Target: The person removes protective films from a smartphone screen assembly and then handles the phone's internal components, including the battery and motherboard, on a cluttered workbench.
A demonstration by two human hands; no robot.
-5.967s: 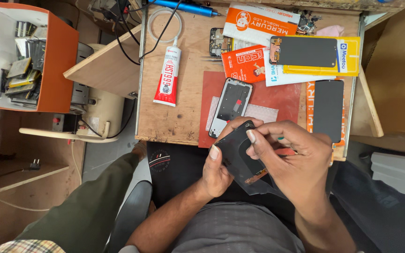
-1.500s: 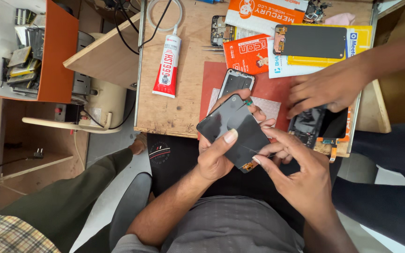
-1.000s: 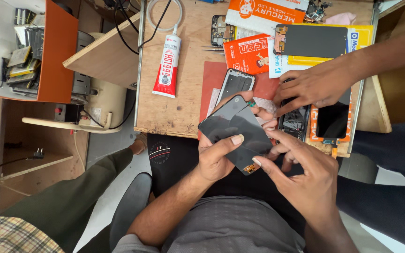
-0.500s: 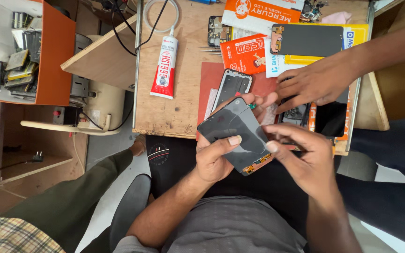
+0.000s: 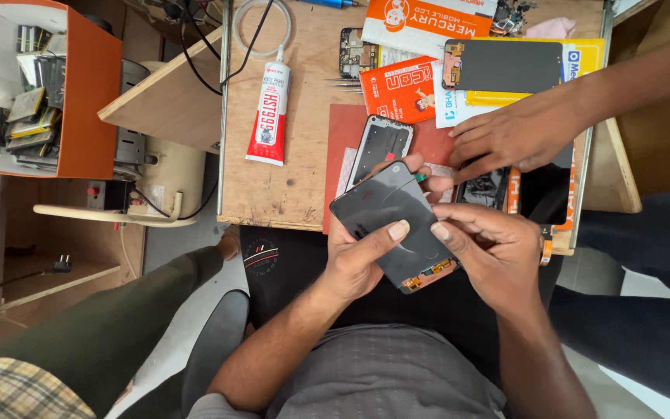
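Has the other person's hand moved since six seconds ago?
Yes. The other person's hand was absent then; it came in from the right onto the wooden table.

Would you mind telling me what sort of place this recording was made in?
Most likely a small phone repair bench. The left hand and right hand hold an opened dark phone; a bare phone frame, a loose screen panel and a glue tube lie on the wooden table.

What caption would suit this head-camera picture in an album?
Both hands, left hand and right hand, grip a dark grey flat phone body above a wooden workbench; another person's hand reaches in.
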